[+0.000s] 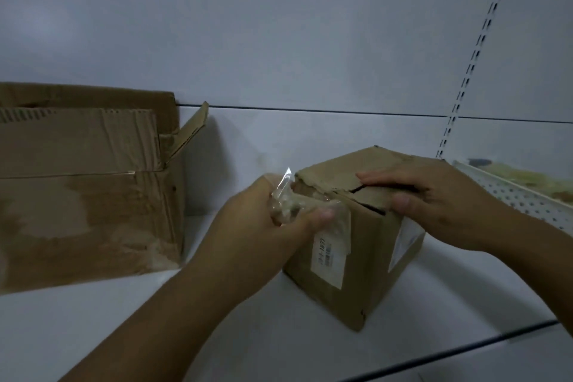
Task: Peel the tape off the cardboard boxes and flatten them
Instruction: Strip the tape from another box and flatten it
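Peeling clear crumpled plastic tape (pixel 290 201) off the small brown cardboard box (pixel 356 245), lower centre-right of frame on the white shelf (pixel 93 319). My left hand (pixel 263 226) is clenched around the bunched tape at the box's top left edge; my right hand (pixel 434 205) presses flat on the top flaps, not gripping. Tape seems partly off, flaps already gaping. Next: pull the strip free, then open and flatten. Large worn brown cardboard box (pixel 86 195) at left is still unflattened.
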`<action>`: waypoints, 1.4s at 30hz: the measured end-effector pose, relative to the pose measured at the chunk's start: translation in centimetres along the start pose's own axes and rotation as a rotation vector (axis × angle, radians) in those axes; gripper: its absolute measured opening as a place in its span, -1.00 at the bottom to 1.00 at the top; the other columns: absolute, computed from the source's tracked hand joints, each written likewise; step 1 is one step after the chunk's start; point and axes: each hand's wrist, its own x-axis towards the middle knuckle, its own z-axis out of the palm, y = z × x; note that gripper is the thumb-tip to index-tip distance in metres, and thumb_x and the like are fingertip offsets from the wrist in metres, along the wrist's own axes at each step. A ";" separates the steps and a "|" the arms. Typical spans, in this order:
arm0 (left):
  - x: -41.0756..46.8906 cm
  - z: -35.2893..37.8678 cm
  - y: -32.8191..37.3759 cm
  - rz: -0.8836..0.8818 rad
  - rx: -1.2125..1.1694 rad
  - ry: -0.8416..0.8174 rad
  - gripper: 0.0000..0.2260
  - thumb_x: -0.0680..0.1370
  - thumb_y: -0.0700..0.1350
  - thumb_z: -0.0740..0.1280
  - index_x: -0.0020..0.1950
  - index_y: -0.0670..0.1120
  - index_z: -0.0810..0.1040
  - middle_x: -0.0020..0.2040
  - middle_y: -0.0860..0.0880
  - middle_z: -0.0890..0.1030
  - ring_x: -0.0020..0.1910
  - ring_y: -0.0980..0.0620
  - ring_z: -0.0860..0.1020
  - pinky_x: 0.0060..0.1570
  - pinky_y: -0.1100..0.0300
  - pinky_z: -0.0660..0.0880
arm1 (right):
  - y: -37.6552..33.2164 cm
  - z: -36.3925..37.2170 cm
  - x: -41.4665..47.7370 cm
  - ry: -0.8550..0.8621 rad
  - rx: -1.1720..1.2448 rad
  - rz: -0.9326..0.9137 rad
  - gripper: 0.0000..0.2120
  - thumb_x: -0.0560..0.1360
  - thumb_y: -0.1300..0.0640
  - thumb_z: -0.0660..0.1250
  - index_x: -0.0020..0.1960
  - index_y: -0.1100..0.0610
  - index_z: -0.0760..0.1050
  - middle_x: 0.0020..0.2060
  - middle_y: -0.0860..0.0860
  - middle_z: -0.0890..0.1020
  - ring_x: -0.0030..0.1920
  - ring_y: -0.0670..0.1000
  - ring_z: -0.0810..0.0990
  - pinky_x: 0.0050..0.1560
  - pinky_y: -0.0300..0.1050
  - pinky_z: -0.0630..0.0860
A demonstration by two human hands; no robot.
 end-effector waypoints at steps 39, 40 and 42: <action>-1.4 -4.5 -1.5 0.448 0.003 -0.071 -0.72 0.31 -0.05 0.34 -0.50 -0.23 0.50 -0.54 -0.08 0.47 -0.55 0.01 0.41 -0.56 0.17 0.35 | -2.0 0.4 2.8 -0.129 0.160 0.082 -0.67 0.56 0.06 0.19 0.18 -0.35 0.44 0.30 -0.38 0.39 0.32 -0.30 0.33 0.42 -0.08 0.18; -1.0 -4.4 -2.4 0.371 -0.177 -0.025 -0.78 0.30 -0.10 0.35 -0.53 -0.16 0.50 -0.55 -0.03 0.48 -0.56 0.08 0.41 -0.56 0.23 0.36 | -1.9 0.5 2.9 -0.130 0.143 0.082 -0.67 0.55 0.04 0.20 0.16 -0.38 0.43 0.30 -0.39 0.39 0.31 -0.31 0.32 0.40 -0.13 0.17; 0.1 -5.4 -4.2 0.080 -0.731 0.167 -0.76 0.39 -0.31 0.28 -0.48 -0.14 0.48 -0.57 0.07 0.48 -0.55 0.18 0.44 -0.52 0.34 0.39 | -1.9 0.8 3.1 -0.124 0.080 0.087 -0.64 0.56 0.06 0.18 0.14 -0.43 0.38 0.29 -0.38 0.38 0.29 -0.31 0.32 0.37 -0.18 0.15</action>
